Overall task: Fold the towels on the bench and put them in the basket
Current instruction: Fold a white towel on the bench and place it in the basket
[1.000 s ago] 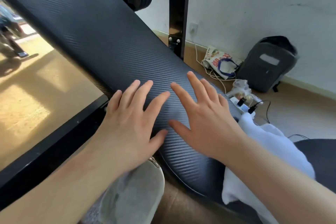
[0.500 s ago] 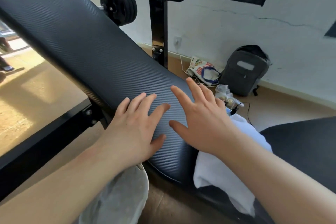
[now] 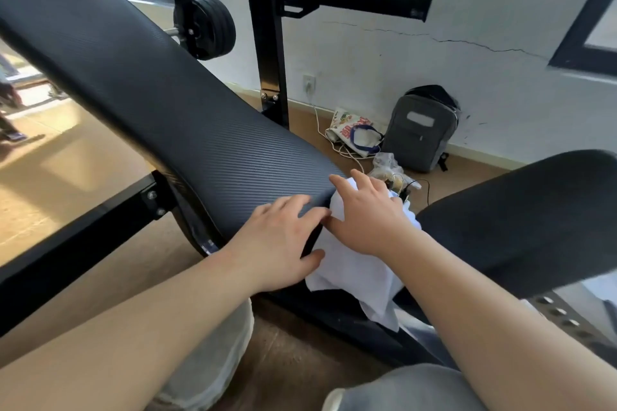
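A white towel (image 3: 354, 274) lies bunched in the gap between the black inclined back pad (image 3: 160, 103) of the bench and its seat pad (image 3: 521, 220). My right hand (image 3: 370, 213) rests on top of the towel, fingers spread and fairly straight. My left hand (image 3: 280, 243) lies flat on the lower end of the back pad, its thumb touching the towel's edge. A pale woven basket (image 3: 213, 357) shows below my left forearm, mostly hidden by it.
A black rack upright (image 3: 267, 33) with a side bar and a weight plate (image 3: 207, 27) stands behind the bench. On the floor by the wall sit a grey backpack (image 3: 420, 130), a printed bag (image 3: 354, 130) and cables. My knee (image 3: 410, 390) is at the bottom.
Both hands slid down the back pad toward its lower end. My right hand went from the pad onto the white towel, and my left thumb now touches the towel.
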The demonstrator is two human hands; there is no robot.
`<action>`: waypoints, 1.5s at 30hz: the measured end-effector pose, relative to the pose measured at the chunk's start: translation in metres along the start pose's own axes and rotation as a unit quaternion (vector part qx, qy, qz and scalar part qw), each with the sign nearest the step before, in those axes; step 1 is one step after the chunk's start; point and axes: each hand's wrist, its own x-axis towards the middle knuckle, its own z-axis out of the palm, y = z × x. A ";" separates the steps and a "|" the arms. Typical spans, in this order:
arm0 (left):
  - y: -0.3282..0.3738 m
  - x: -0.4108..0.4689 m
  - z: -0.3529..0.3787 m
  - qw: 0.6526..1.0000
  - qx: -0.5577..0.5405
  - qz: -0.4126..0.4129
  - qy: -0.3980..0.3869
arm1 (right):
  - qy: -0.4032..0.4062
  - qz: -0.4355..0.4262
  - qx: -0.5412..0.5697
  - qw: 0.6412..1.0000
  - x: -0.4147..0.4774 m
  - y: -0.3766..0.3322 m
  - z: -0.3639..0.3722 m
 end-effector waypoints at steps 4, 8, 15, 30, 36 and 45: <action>0.009 -0.002 0.022 1.000 -0.022 0.006 -0.019 | -0.016 0.006 -0.013 1.000 -0.003 0.013 0.009; 0.014 -0.006 0.040 0.999 -0.037 0.008 -0.030 | -0.049 0.038 0.015 0.998 -0.010 0.026 0.011; 0.018 -0.008 0.072 0.999 0.001 -0.012 0.037 | -0.061 0.020 0.012 0.998 -0.020 0.033 0.012; 0.012 0.002 0.076 0.973 -0.215 -0.049 0.076 | -0.061 -0.029 -0.067 0.995 -0.051 0.047 0.021; 0.012 -0.004 0.066 0.934 -0.296 -0.055 0.192 | 0.020 -0.095 -0.157 0.983 -0.050 0.040 0.034; 0.024 0.006 0.034 0.907 -0.371 -0.115 0.164 | 0.068 -0.134 -0.040 0.988 -0.048 0.031 0.020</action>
